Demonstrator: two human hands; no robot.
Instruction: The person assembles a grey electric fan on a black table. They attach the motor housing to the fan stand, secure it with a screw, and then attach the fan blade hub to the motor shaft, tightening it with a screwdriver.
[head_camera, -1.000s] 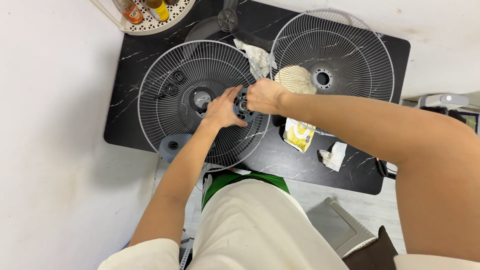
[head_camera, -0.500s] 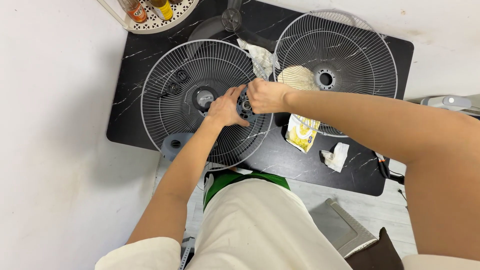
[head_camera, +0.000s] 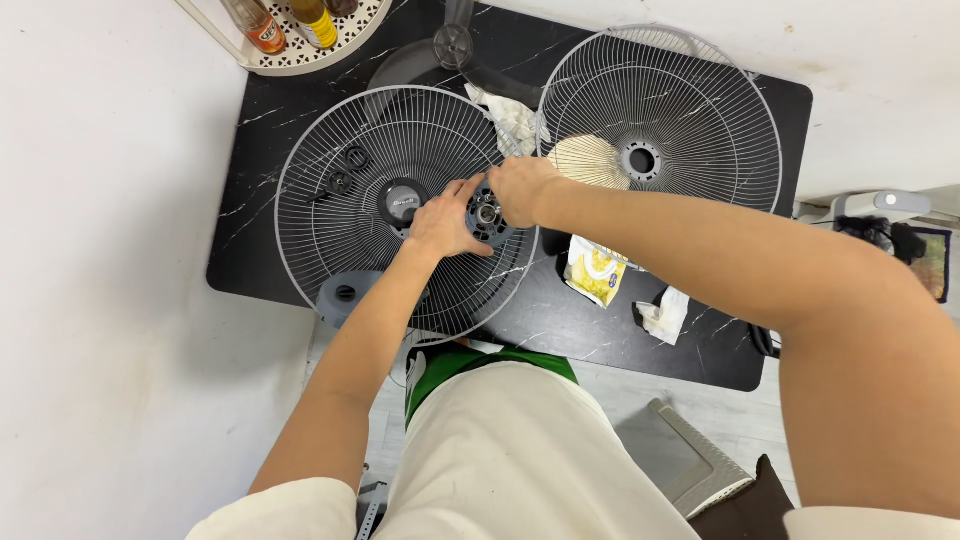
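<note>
- Two hands met on one small dark round fan hub part, held just above the right half of the front fan grille lying flat on the black marble-patterned table.
- Left hand cupped the part from the near-left side, fingers curled around its rim, seemingly to steady it against turning.
- Right hand closed over the part's far-right edge, fingers pinched on it; gripped from opposite sides, probably so one hand could brace while the other twisted.
- Could not tell whether the part touched the grille wires or hung clear of them.
- Lay beside the hands, at the grille's centre, a round dark badge; further left on the wires, two small black ring-shaped pieces, likely set there within easy reach.
- Showed under the grille's near-left edge a grey plastic base piece, partly off the table edge.
- Rested to the right the rear fan grille with its open centre hole, a pale fan blade visible beneath it.
- Sat between the two grilles a crumpled cloth, and behind them a translucent blade hub.
- Lay nearer the body a yellow packet and a wad of white tissue, clear of the work.
- Stood at the far-left corner a white tray of bottles, well apart from the hands.
</note>
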